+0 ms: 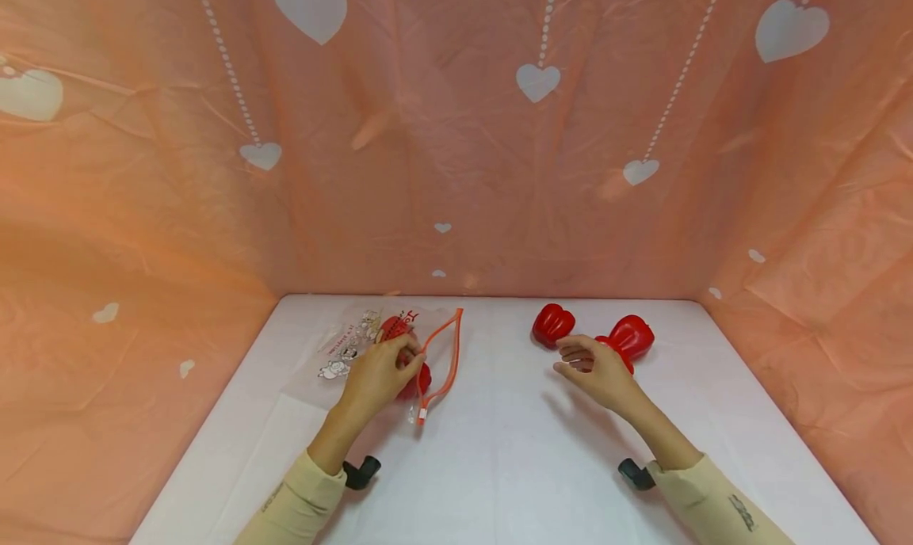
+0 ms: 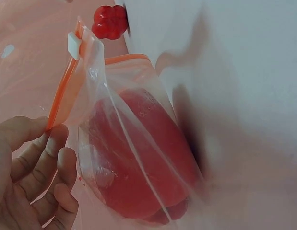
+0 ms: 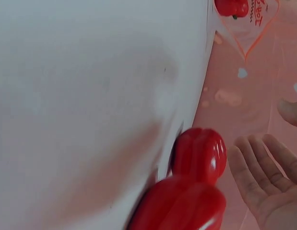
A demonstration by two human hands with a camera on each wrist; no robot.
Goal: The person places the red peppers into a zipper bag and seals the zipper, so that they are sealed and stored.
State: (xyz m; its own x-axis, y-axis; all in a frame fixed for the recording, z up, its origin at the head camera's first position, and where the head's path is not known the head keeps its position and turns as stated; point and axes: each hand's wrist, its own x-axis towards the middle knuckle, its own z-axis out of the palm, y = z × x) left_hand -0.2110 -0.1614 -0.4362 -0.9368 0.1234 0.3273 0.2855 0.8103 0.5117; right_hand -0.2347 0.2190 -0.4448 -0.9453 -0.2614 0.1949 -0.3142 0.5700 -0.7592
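Note:
The left hand [image 1: 381, 371] pinches the orange zip edge [image 2: 62, 93] of a clear printed bag [image 1: 335, 355] between thumb and forefinger; the bag's mouth gapes. Red bell peppers [image 2: 138, 158] lie inside the bag, seen through the plastic. On the right, the right hand [image 1: 599, 371] hovers over the table with fingers relaxed and nothing held. Just beyond its fingertips sits a red pepper [image 1: 552, 325]. Another red pepper [image 1: 632, 337] is behind that hand, with more red partly hidden by the hand. In the right wrist view the palm [image 3: 278, 201] is beside two peppers [image 3: 198, 153].
A white table [image 1: 492, 466] fills the lower view, with orange heart-printed cloth [image 1: 442, 173] behind and at both sides. Black curved pieces [image 1: 364, 472] show beside both sleeves near the wrists.

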